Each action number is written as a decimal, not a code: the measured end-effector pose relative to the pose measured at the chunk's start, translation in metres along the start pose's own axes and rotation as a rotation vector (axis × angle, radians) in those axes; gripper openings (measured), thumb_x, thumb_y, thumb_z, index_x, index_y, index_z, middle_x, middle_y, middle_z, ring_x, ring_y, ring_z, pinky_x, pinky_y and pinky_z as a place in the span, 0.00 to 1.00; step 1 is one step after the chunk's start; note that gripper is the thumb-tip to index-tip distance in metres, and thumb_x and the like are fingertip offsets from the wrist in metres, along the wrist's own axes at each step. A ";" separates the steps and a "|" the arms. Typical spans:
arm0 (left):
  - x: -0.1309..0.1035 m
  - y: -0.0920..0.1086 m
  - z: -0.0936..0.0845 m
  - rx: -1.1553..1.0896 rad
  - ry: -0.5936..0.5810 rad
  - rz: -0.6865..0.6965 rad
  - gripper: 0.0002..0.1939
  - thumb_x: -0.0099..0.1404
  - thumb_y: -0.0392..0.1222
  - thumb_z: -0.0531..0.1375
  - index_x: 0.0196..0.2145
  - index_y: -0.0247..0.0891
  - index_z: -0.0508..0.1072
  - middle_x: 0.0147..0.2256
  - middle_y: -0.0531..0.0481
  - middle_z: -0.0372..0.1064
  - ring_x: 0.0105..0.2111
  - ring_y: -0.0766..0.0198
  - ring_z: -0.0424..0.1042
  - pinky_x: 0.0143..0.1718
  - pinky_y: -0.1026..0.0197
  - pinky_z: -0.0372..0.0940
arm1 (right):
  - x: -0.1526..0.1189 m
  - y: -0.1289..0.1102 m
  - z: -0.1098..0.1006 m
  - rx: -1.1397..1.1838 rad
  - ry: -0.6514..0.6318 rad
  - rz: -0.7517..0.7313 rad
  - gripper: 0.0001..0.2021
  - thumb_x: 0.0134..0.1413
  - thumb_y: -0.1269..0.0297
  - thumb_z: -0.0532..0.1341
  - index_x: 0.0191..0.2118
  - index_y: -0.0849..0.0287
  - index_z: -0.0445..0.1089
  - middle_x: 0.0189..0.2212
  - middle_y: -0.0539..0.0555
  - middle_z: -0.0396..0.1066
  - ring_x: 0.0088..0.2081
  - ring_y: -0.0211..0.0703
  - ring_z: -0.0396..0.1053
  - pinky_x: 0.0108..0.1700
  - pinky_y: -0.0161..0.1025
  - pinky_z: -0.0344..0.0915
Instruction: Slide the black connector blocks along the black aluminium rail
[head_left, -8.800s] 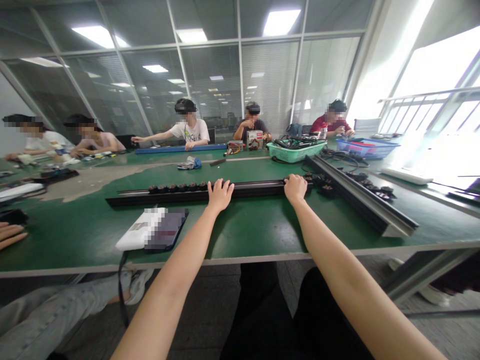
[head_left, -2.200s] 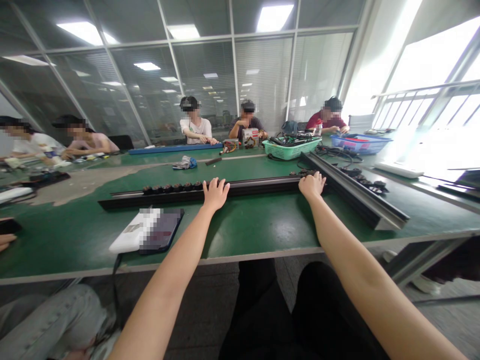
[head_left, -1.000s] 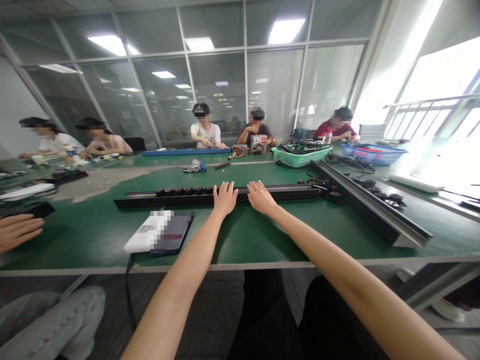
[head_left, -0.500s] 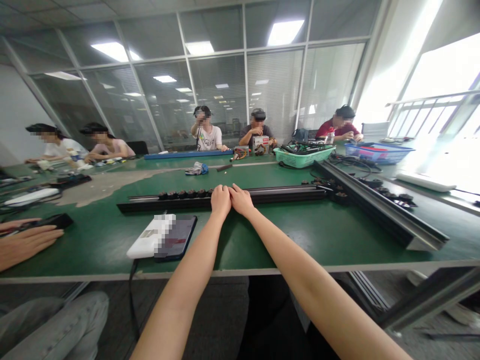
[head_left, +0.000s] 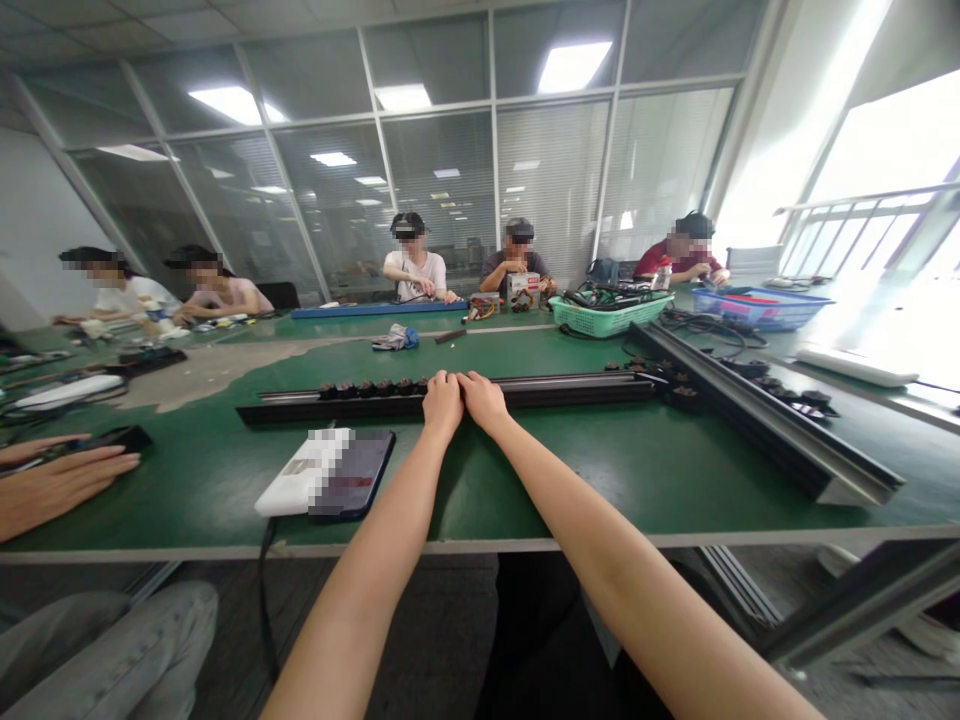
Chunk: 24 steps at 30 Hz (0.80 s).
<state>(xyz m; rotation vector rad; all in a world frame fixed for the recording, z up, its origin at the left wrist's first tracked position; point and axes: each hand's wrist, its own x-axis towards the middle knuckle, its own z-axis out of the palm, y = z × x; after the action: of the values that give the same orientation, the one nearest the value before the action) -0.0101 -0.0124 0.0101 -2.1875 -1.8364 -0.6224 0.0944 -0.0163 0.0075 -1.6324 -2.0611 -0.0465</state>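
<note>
A long black rail (head_left: 555, 396) lies crosswise on the green table. Several small dark round parts (head_left: 366, 389) sit in a row along its left half. Over the rail's middle, at the right end of that row, my left hand (head_left: 444, 404) is closed with its fingers bent down. My right hand (head_left: 484, 401) is closed right beside it, the fingertips almost touching the left ones. Whatever the fingers hold is hidden behind them or too small to make out.
A white device (head_left: 301, 478) and a phone (head_left: 360, 475) lie left of my forearms. A second long rail (head_left: 765, 405) runs diagonally at right. Beyond are a green basket (head_left: 611, 318) and a blue basket (head_left: 780, 312). Another person's hand (head_left: 67, 485) rests at far left; several people sit opposite.
My hands stay over the rail, with the fingers slightly shifted. Across the table, the person in a white shirt has lowered a raised hand from the face toward the blue bar.
</note>
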 end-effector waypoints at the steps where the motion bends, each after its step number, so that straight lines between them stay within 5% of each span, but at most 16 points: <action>1: 0.000 0.000 0.000 -0.002 -0.002 -0.001 0.19 0.76 0.33 0.45 0.54 0.39 0.71 0.62 0.38 0.64 0.60 0.50 0.66 0.50 0.54 0.71 | 0.000 0.000 -0.001 0.001 -0.006 0.001 0.22 0.74 0.66 0.44 0.63 0.50 0.67 0.56 0.59 0.71 0.55 0.49 0.70 0.52 0.43 0.67; 24: 0.001 0.001 0.005 -0.049 0.016 0.020 0.19 0.76 0.36 0.46 0.55 0.40 0.72 0.63 0.38 0.63 0.62 0.50 0.64 0.55 0.51 0.71 | -0.003 0.014 -0.006 -0.040 -0.017 0.022 0.23 0.72 0.69 0.43 0.63 0.49 0.66 0.54 0.58 0.71 0.52 0.47 0.72 0.52 0.40 0.65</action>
<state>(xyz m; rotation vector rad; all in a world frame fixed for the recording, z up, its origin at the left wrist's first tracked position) -0.0081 -0.0097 0.0057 -2.2220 -1.8083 -0.6855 0.1098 -0.0174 0.0078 -1.6843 -2.0670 -0.0666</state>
